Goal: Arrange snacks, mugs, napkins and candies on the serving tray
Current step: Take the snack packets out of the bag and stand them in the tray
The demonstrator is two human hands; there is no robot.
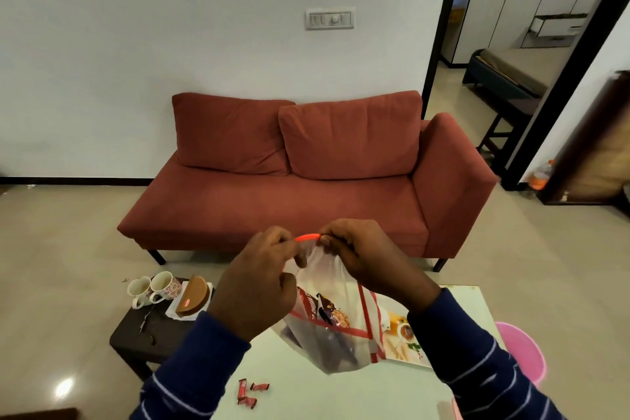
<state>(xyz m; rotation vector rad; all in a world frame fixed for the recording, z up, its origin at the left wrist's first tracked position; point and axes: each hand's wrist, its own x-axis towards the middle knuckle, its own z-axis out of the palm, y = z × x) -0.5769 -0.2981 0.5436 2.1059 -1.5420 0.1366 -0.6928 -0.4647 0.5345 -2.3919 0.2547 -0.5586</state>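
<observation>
I hold up a clear plastic bag (335, 324) with a red zip strip above the table; snack packets show inside it. My left hand (259, 286) and my right hand (364, 256) pinch the bag's red top edge from either side. Behind the bag lies a printed serving tray (402, 337), partly hidden. Three small red candies (250, 392) lie on the pale table near me. Two white floral mugs (155, 286) stand on a low dark stool at left, beside a brown napkin holder (192, 298) with white napkins.
The pale green table (324, 392) fills the lower middle. The dark stool (143, 334) stands at its left. A pink chair (521, 351) sits at the right. A red sofa (306, 181) stands beyond, and a doorway opens at the back right.
</observation>
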